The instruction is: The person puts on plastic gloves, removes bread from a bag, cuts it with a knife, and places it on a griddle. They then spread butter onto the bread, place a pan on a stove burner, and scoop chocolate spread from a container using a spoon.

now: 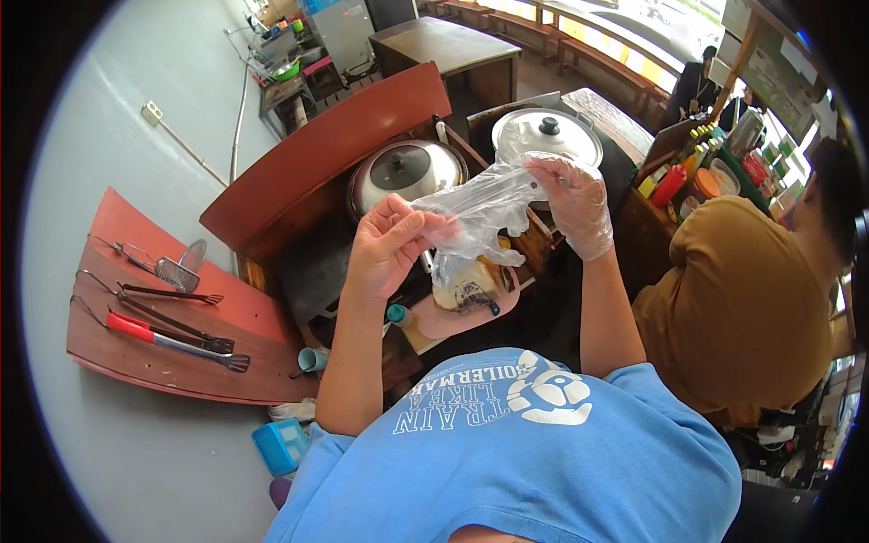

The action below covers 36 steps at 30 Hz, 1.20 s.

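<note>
A clear disposable plastic glove (pixel 489 210) is stretched in the air between my two hands, its loose fingers hanging down. My left hand (pixel 387 242), bare, pinches the glove at one end. My right hand (pixel 576 204) wears another clear plastic glove and grips the opposite end. Below the hanging glove, a pink cutting board (pixel 496 317) carries a pale item in clear plastic (pixel 464 288), whose kind I cannot make out. A small bottle with a teal cap (pixel 398 315) stands at the board's left side.
Behind my hands are a lidded pan (pixel 407 170) and a lidded pot (pixel 547 138). Tongs (pixel 176 342) and a grater (pixel 176 273) hang on a red board at left. A person in brown (pixel 742 308) is close on my right, near several sauce bottles (pixel 668 185).
</note>
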Each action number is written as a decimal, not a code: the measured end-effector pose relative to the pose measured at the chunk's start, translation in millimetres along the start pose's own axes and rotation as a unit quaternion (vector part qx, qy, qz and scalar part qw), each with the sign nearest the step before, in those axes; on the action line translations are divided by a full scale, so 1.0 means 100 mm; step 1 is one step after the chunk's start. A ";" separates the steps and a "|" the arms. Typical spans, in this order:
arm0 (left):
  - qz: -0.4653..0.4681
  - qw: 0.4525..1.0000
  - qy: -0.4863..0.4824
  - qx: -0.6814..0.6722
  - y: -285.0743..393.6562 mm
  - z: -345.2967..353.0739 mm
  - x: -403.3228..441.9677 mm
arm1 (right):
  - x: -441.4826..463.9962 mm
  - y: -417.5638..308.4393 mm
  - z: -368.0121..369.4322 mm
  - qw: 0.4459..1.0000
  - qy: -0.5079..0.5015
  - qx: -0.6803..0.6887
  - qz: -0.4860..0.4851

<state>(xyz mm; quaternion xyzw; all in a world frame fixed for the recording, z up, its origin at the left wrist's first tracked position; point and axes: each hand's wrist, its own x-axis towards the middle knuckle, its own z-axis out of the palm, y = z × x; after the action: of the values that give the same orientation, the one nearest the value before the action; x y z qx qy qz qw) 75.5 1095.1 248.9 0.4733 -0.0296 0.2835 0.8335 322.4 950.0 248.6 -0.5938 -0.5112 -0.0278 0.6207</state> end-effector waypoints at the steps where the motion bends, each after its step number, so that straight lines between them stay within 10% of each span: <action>1: 0.003 1.000 0.002 0.001 0.00 0.03 0.02 | 0.03 -0.01 -0.03 1.000 -0.009 0.020 0.005; 11: 0.066 0.992 -0.104 -0.020 -0.04 0.42 0.17 | 0.20 0.01 -0.12 0.951 -0.006 0.282 0.129; 13: 0.088 0.991 -0.090 -0.047 -0.09 0.47 0.21 | 0.20 0.31 -0.05 0.889 0.126 0.373 0.233; 16: 0.139 0.987 -0.063 -0.057 -0.17 0.50 0.27 | -0.03 0.27 0.05 0.841 -0.019 0.472 0.262; 24: 0.084 0.989 -0.060 -0.106 -0.32 0.62 0.27 | -0.13 -0.29 0.21 0.916 -0.129 0.298 0.235; 28: 0.094 0.986 0.085 0.111 -0.38 0.70 0.25 | -0.10 -0.27 0.15 0.934 -0.049 0.284 0.213; 30: 0.126 0.943 0.139 0.275 -0.42 0.70 0.22 | -0.12 -0.27 0.11 0.941 -0.002 0.270 0.203; 31: 0.143 0.863 0.183 0.450 -0.43 0.70 0.19 | -0.13 -0.27 0.09 0.999 0.019 -0.021 -0.025; 32: 0.153 0.748 0.219 0.607 -0.44 0.70 0.17 | -0.13 -0.30 0.08 0.999 0.018 -0.022 -0.023; 33: 0.153 0.749 0.219 0.607 -0.43 0.69 0.17 | -0.11 -0.35 0.08 0.993 -0.021 0.088 0.079; 35: 0.378 0.511 0.103 0.766 -0.41 0.68 0.22 | -0.10 -0.38 0.07 0.962 -0.060 0.195 0.179; 36: 0.378 0.511 0.103 0.765 -0.38 0.69 0.25 | -0.10 -0.38 0.08 0.969 -0.079 0.168 0.162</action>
<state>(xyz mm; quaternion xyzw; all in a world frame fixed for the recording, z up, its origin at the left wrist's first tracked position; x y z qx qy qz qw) 131.0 1035.7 265.1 0.8393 0.1091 0.5311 -0.0405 288.2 938.9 267.0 -0.5564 -0.4526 0.2065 0.6655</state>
